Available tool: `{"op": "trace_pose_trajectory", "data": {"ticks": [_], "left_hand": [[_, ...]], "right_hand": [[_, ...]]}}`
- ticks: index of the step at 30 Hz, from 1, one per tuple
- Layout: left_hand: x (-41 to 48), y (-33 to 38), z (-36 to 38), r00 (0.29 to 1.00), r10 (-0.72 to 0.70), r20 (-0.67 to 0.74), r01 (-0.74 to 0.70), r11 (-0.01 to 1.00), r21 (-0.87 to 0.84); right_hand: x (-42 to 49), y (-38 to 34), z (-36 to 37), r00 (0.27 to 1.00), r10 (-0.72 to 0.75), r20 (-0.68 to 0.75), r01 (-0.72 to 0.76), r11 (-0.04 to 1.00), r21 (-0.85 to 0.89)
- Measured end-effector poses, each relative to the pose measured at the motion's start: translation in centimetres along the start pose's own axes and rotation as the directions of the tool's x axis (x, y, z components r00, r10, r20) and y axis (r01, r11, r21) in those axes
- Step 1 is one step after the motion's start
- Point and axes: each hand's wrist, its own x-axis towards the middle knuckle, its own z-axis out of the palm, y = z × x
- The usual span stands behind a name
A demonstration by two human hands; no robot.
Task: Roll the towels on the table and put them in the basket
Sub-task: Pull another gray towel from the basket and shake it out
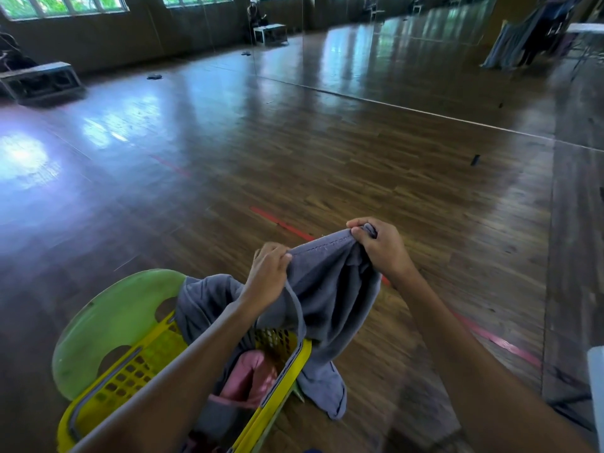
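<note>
Hanging from two hands, a grey towel [330, 289] is up in the air over a yellow basket [137, 371]. The left hand [268, 276] pinches the top edge of the towel with its fingers curled round the cloth. The right hand [379, 246] grips the same edge, a bit higher and further away. The top edge is pulled tight between them and slants up from the left hand to the right hand. From that edge the towel's long way runs down. One loose end drops past the right side of the basket, and I cannot tell if it touches the floor. Another part of the towel is bunched over the far side of the basket, under the left arm.

Inside the basket sits a pink towel [248, 377], rolled up, with its end pointing up. The basket rests on a round green stool [108, 322].

All around is a shiny wood floor [294, 142] with a red tape line [281, 223] running across it, passing behind the hands. Far off on the left stands a low grey bench [42, 81]. Windows [65, 4] with green leaves outside run along the back wall.
</note>
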Motion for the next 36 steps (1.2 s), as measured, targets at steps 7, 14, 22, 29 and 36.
{"op": "trace_pose_trajectory", "data": {"ticks": [7, 14, 22, 29, 36], "left_hand": [[1.5, 2.5, -1.0, 0.989, -0.148, 0.001, 0.144, 0.958, -0.250], [3.0, 4.3, -0.6, 0.981, -0.098, 0.166, 0.151, 0.924, -0.350], [2.1, 3.7, -0.5, 0.986, -0.030, 0.163, 0.066, 0.973, -0.222], [-0.1, -0.6, 1.1, 0.990, -0.141, -0.006, 0.140, 0.989, -0.055], [0.3, -1.2, 1.4, 0.980, -0.143, 0.140, 0.167, 0.971, -0.171]], "right_hand": [[-0.2, -0.4, 0.9, 0.997, 0.012, 0.074, -0.014, 1.000, 0.019], [-1.1, -1.8, 2.8, 0.975, -0.054, 0.215, 0.008, 0.978, 0.210], [-0.8, -1.2, 3.2, 0.995, -0.047, 0.091, 0.024, 0.973, 0.231], [-0.1, -1.4, 1.3, 0.994, 0.109, -0.021, -0.097, 0.943, 0.319], [0.5, -0.4, 0.2, 0.983, 0.186, -0.010, -0.168, 0.908, 0.383]]}}
